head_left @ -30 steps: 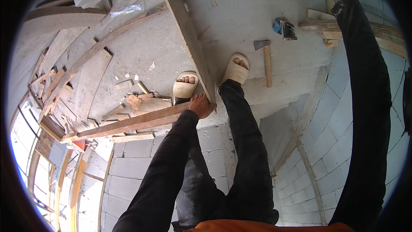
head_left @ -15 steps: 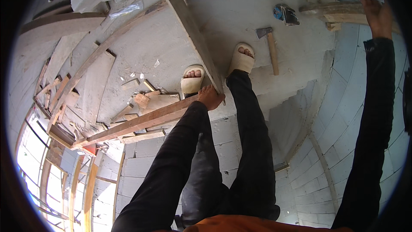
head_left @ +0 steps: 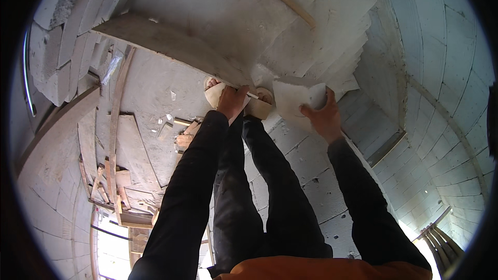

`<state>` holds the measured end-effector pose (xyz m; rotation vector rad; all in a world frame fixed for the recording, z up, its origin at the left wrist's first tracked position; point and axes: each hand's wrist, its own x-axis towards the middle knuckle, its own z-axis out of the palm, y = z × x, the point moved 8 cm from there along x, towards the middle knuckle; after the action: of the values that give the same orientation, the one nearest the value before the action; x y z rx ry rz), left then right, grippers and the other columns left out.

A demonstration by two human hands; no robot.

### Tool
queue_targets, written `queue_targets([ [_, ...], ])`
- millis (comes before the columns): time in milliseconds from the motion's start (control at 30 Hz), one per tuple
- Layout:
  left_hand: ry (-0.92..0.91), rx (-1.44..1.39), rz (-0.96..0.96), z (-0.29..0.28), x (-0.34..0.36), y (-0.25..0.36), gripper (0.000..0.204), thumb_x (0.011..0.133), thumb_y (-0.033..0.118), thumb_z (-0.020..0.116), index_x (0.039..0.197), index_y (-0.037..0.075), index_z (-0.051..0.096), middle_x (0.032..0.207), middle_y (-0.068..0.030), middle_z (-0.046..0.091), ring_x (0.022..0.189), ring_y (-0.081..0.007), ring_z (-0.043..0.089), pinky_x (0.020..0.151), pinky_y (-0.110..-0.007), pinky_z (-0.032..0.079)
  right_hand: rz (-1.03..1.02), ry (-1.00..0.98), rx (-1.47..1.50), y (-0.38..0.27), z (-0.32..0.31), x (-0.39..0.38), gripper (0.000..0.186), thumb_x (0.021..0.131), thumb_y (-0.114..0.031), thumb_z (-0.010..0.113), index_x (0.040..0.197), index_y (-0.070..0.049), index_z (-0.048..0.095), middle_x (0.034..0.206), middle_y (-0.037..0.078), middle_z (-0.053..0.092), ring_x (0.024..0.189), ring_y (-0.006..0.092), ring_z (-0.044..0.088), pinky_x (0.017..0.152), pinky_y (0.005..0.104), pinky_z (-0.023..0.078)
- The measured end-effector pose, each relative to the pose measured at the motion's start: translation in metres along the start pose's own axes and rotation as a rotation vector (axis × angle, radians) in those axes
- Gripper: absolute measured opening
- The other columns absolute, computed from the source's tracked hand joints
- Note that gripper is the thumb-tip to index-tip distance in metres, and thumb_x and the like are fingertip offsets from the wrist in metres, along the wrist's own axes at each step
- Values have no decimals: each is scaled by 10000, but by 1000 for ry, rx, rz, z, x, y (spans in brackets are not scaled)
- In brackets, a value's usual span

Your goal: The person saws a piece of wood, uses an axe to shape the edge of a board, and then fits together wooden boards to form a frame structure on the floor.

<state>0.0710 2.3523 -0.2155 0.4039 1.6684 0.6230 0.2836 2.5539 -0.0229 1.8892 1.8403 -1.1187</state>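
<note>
My left hand (head_left: 232, 101) is closed on the near end of a long wooden board (head_left: 181, 46), which stands on edge and slants away to the upper left. To the right, my right hand (head_left: 322, 116) grips a pale, whitish block piece (head_left: 293, 96), with the thumb on its near face and the fingers around its right edge. The block is close to the board's near end, beside my right sandal (head_left: 259, 108). Part of my left sandal (head_left: 213, 93) shows behind the left hand.
A hatchet (head_left: 285, 0) with a wooden handle lies on the floor ahead. Wood offcuts (head_left: 187, 135) and longer planks (head_left: 135, 150) lie at the left. Stacked pale blocks (head_left: 57, 57) stand at the far left. At the right, steps (head_left: 358, 54) drop beside a block wall (head_left: 425, 31).
My right hand has come from the upper right down near my feet with the pale block. The board has swung to a flatter slant leftward, its near end still in my left hand. My view has turned.
</note>
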Motion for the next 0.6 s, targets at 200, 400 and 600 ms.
queue_targets([
  [200,-19,-34,-141,-5,7,-6,637,956,477,626,1300,-58,661,1364,-225,672,1214,-375,656,1061,-424,464,-117,-25,-147,54,116,-38,941,727,-277,873,1560,-160,452,1337,184,582,1272,419,555,1076,546,453],
  [400,-11,-165,-234,-13,13,-28,519,967,433,657,1229,-12,706,1277,-112,702,1122,-195,641,965,-360,482,-311,35,-151,36,188,-38,1017,737,-248,897,1624,-186,403,1322,147,571,1256,363,534,1089,515,399],
  [600,10,-127,-240,-8,1,-11,573,943,447,655,1247,-37,691,1193,-98,699,1084,-206,613,975,-353,457,-390,161,-137,27,201,-29,995,738,-233,885,1609,-143,413,1377,122,564,1281,328,529,1097,527,386],
])
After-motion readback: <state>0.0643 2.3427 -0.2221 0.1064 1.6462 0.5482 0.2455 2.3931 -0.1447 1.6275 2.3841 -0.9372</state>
